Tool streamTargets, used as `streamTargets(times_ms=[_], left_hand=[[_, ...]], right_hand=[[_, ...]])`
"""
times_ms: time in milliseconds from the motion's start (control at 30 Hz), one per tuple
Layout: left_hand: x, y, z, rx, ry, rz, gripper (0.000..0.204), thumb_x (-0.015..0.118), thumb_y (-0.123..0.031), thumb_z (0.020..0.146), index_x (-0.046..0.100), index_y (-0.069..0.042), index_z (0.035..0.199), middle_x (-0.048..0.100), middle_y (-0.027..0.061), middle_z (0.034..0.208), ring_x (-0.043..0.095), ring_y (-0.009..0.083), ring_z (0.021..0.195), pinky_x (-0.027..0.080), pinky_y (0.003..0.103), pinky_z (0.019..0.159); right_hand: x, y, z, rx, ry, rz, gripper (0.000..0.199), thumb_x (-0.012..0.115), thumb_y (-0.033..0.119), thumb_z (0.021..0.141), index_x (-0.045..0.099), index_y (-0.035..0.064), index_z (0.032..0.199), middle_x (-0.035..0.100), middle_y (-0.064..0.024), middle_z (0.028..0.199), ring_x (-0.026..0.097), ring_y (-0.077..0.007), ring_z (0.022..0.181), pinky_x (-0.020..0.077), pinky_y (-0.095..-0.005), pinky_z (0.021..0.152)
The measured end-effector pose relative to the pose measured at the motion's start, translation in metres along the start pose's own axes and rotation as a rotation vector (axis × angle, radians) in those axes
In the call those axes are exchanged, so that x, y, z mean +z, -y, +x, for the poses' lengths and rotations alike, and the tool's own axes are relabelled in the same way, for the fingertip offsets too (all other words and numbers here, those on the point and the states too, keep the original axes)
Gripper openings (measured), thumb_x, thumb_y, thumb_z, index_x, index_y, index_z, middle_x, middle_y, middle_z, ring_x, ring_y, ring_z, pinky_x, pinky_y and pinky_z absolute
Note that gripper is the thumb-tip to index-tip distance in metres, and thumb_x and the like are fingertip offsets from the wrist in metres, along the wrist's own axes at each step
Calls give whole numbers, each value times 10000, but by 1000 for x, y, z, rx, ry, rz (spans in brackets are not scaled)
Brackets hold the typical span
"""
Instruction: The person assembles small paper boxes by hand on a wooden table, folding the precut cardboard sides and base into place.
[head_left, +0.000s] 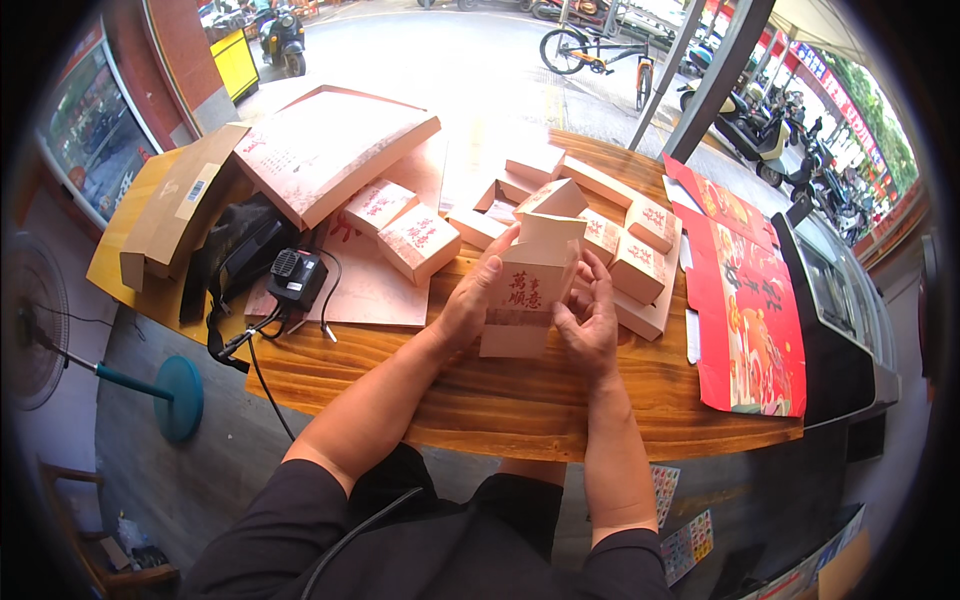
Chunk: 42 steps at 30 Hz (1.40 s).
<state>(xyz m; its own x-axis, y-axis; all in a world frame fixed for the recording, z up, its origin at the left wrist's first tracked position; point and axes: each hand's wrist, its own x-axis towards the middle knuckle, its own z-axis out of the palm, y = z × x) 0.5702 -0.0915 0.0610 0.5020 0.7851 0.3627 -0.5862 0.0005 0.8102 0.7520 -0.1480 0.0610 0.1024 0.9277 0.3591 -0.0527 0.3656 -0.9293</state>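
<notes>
Hands at frame centre, both on one pale pink carton (530,295): matte paperboard, tall rectangular sleeve shape, red printed characters on the front face, top flap standing open. Its lower end rests on the counter (450,390).

Left hand (475,295) wraps the carton's left side, fingers curled around the far edge, thumb on the front panel; grip closed on the board. Right hand (592,318) presses the right side, fingers bent against the edge, also closed on it.

Counter is varnished wood, strong orange-brown grain, glossy, rounded front edge.

At 12 o'clock of the carton: cluster of small folded boxes (610,235), same pink paperboard, blocky cuboids, some tilted, some touching each other. At 10 o'clock: two more small pink boxes (400,225) lying on flat pink sheets. Farther at 11 o'clock: large shallow pink lid-shaped box (335,145), tilted, leaning on a brown corrugated cardboard box (180,200).

At 9 o'clock: black plastic device (297,275), boxy, grilled top, with black cable (265,385) trailing off the counter edge toward 7 o'clock.

At 3 o'clock: flat red glossy die-cut cardboard sheets (755,320), printed, unfolded, overhanging the counter's right end.

Off the counter at 8 o'clock: teal round fan base (180,395) on a grey concrete floor.
</notes>
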Motion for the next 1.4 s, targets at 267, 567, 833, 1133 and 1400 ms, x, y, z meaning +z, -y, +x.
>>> streamTargets(times_ms=[267, 567, 833, 1133, 1400], left_hand=[[-1, 0, -1, 55, -13, 242, 566, 422, -288, 1059, 234, -75, 1549, 332, 132, 1534, 335, 203, 1390, 267, 339, 1151], [-2, 0, -1, 8, 2, 256, 484, 450, -286, 1052, 345, -78, 1477, 482, 142, 1382, 452, 186, 1272, 363, 338, 1071], [-9, 7, -2, 6, -46, 256, 232, 505, -270, 1040, 524, -75, 1164, 578, 18, 1066, 538, 84, 997, 458, 252, 882], [-21, 22, -1, 85, -70, 390, 201, 533, -244, 1029, 558, -44, 1015, 562, -4, 949, 501, 54, 876, 443, 214, 786], [-9, 19, -1, 50, -132, 179, 178, 555, -186, 1018, 475, -66, 1123, 612, 46, 963, 541, 70, 866, 475, 227, 747]], right_hand=[[1, 5, 0, -15, 77, -16, 666, 679, 35, 863, 360, 58, 1448, 642, -93, 991, 633, -155, 965, 530, -283, 808], [-2, -1, -1, -45, 74, 73, 486, 671, 24, 875, 451, 75, 1306, 643, -100, 1016, 638, -152, 951, 531, -279, 821], [-2, 2, -1, -65, 66, 103, 322, 657, 94, 926, 493, 64, 1201, 582, -64, 1119, 588, -125, 988, 518, -272, 843], [-4, -4, 1, -72, 92, 120, 246, 660, 165, 951, 512, 45, 1106, 552, -62, 1202, 563, -99, 952, 490, -249, 822], [-1, -5, 0, -98, -14, 115, 254, 654, 153, 955, 498, 63, 1134, 602, -66, 1068, 597, -111, 910, 497, -244, 792]])
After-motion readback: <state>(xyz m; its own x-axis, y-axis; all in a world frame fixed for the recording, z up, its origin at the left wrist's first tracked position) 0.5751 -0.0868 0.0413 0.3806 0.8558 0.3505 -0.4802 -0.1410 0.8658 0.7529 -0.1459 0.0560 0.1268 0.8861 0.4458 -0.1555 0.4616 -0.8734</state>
